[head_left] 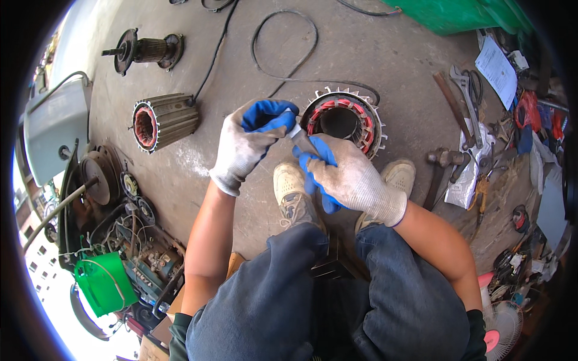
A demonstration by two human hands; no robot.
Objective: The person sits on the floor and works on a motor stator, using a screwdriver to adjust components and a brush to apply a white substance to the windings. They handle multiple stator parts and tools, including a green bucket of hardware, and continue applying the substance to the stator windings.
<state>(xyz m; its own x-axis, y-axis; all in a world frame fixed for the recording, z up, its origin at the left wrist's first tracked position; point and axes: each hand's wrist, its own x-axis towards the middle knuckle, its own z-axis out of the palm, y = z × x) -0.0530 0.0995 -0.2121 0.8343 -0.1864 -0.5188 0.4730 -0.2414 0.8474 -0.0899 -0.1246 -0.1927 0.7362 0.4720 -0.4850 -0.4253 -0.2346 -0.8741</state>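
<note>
My left hand [251, 135], in a white glove with blue palm, pinches the upper end of a short flat grey tool [300, 135], perhaps a blade. My right hand [337, 177], gloved alike, is closed around the tool's lower part. Whether anything else small sits between my left fingers, I cannot tell. Just beyond my hands a motor stator [370, 120] with red windings and a finned rim stands on end on the concrete floor [409, 72], between and ahead of my shoes.
A second stator [171, 120] lies sideways at left, below a rotor [150, 50]. Cables [283, 78] cross the floor. A wrench [468, 105], hammer [445, 156] and other tools lie at right. Machinery parts and a green bucket [105, 283] crowd the lower left; a fan [503, 331] is lower right.
</note>
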